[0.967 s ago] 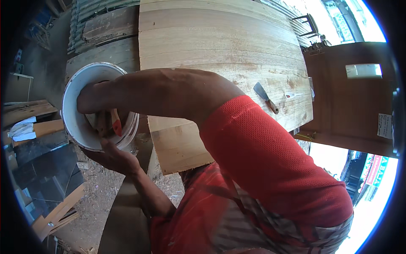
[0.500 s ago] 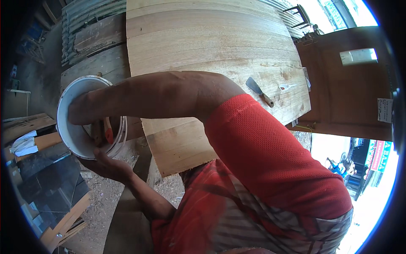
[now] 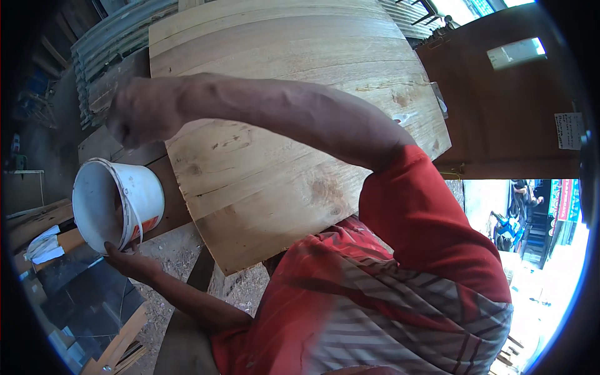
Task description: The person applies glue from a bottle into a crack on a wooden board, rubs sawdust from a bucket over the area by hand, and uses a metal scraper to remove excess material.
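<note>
A white bucket [image 3: 147, 187] with an orange-red label tilts so its mouth faces left, its pale handle hanging down the side. At the lower rim, my left hand [image 3: 132, 261] is closed on the bucket's edge, thumb up along it. My right hand [image 3: 145, 114] is raised above and beyond the bucket, past the left edge of a broad wooden panel [image 3: 269, 181]. It is blurred but curled like a fist; whatever it may hold cannot be made out. My right forearm stretches across the panel, a small white object [image 3: 405, 117] showing just behind it.
Corrugated sheets [image 3: 125, 31] stand at the far left. A brown board [image 3: 494, 119] borders the panel on the right. At the lower left are dark sheets [image 3: 81, 300], wood strips and a white cloth [image 3: 45, 245]. A motorcycle [image 3: 509, 230] appears outside at right.
My right hand has come out of the bucket and risen up and away. The bucket has moved slightly left and down with my left hand. My right arm now covers the scraper's place.
</note>
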`<move>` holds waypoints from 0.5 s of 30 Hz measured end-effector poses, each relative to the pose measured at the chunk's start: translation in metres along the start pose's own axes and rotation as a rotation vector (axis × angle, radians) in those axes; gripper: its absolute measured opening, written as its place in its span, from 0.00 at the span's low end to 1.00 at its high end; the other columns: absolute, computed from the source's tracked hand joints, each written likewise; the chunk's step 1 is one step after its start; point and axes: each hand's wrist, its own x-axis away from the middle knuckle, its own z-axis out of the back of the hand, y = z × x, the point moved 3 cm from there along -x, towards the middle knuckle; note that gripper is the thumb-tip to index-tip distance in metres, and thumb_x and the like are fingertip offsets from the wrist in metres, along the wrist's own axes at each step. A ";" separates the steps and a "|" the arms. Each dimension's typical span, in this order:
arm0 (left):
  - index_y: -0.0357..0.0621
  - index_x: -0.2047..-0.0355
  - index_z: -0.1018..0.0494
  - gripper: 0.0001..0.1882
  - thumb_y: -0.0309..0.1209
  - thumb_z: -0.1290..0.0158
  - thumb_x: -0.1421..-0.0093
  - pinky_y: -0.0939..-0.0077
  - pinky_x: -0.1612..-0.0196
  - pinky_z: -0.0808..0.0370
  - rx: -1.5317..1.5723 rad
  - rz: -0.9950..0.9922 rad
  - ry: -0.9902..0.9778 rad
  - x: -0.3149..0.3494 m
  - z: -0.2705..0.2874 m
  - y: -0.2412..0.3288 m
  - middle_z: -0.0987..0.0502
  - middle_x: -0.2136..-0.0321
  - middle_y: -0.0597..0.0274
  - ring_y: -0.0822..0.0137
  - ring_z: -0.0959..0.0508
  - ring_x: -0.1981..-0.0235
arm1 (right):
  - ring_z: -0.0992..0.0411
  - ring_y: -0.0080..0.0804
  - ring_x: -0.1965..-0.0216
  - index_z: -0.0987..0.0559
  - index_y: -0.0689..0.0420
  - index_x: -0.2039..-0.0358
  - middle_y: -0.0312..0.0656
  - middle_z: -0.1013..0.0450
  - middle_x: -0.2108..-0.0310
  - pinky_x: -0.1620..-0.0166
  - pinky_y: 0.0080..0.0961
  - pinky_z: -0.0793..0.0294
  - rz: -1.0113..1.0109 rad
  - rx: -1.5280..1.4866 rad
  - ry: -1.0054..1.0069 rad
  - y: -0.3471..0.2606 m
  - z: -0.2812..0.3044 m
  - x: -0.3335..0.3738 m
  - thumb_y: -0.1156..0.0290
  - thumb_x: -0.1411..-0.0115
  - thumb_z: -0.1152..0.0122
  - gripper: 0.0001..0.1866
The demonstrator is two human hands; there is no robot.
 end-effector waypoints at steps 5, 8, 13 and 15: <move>0.37 0.31 0.43 0.35 0.53 0.59 0.27 0.43 0.33 0.34 0.126 0.114 0.028 0.028 -0.012 0.014 0.38 0.36 0.42 0.46 0.33 0.35 | 0.20 0.26 0.67 0.16 0.56 0.61 0.39 0.18 0.65 0.61 0.27 0.15 -0.322 -0.070 0.124 0.054 0.095 0.173 0.64 0.32 0.35 0.09; 0.35 0.31 0.41 0.34 0.49 0.59 0.26 0.50 0.32 0.37 -0.083 0.008 0.422 0.073 0.005 0.035 0.36 0.34 0.42 0.47 0.34 0.34 | 0.20 0.24 0.68 0.17 0.59 0.65 0.38 0.21 0.70 0.62 0.25 0.15 -0.393 -0.096 0.254 0.106 0.143 0.283 0.64 0.32 0.37 0.11; 0.28 0.39 0.32 0.26 0.39 0.58 0.25 0.59 0.33 0.36 -0.174 -0.366 0.036 0.183 -0.063 0.109 0.27 0.40 0.44 0.52 0.28 0.37 | 0.20 0.45 0.66 0.14 0.55 0.62 0.47 0.17 0.66 0.55 0.37 0.18 -0.532 -0.145 0.396 0.159 0.235 0.474 0.62 0.29 0.43 0.13; 0.28 0.40 0.31 0.22 0.34 0.56 0.25 0.62 0.35 0.33 -0.100 -0.380 -0.160 0.210 -0.105 0.125 0.26 0.41 0.46 0.53 0.26 0.39 | 0.22 0.34 0.68 0.16 0.58 0.64 0.42 0.20 0.69 0.59 0.30 0.20 -0.643 -0.132 0.485 0.174 0.225 0.514 0.64 0.32 0.40 0.11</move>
